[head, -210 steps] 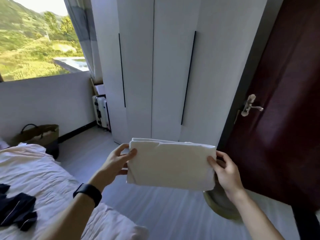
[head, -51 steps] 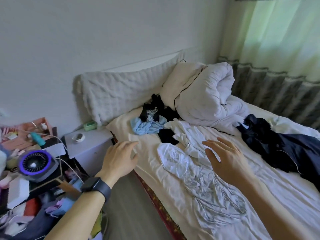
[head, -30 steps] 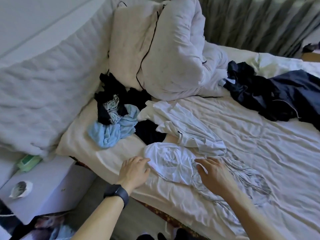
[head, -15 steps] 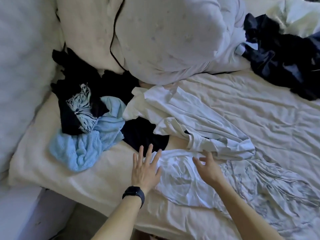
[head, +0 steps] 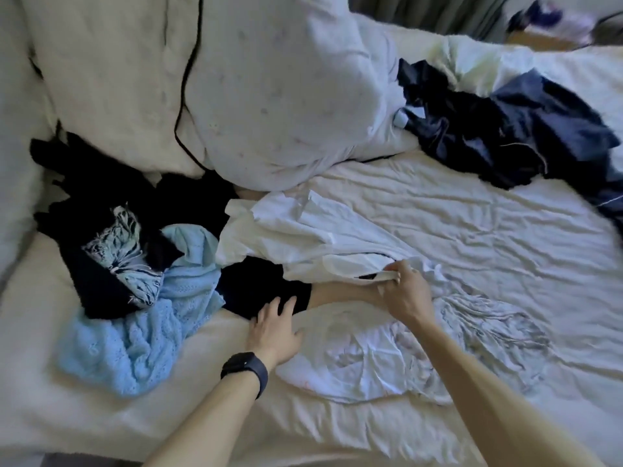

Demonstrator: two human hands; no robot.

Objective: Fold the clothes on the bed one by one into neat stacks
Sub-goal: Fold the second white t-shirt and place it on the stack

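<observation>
An edge of the white shirt (head: 313, 230) is pinched between thumb and curled fingers of the right hand (head: 409, 293), near the middle of the bed (head: 488, 237). The left hand (head: 274, 328) is laid flat with fingers straight and spread, the tips touching a black garment (head: 256, 288). A white printed top (head: 367, 358) is spread just beside both hands. A blue knit (head: 135, 335) is heaped at the left, navy clothes (head: 505, 129) at the far right.

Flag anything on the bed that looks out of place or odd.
A black cord runs down between the cream pillow and the bundled duvet, which is odd among bedding. Otherwise there are only unfolded clothes. The right hand pinches a white shirt, and the left hand lies open beside a black garment.
</observation>
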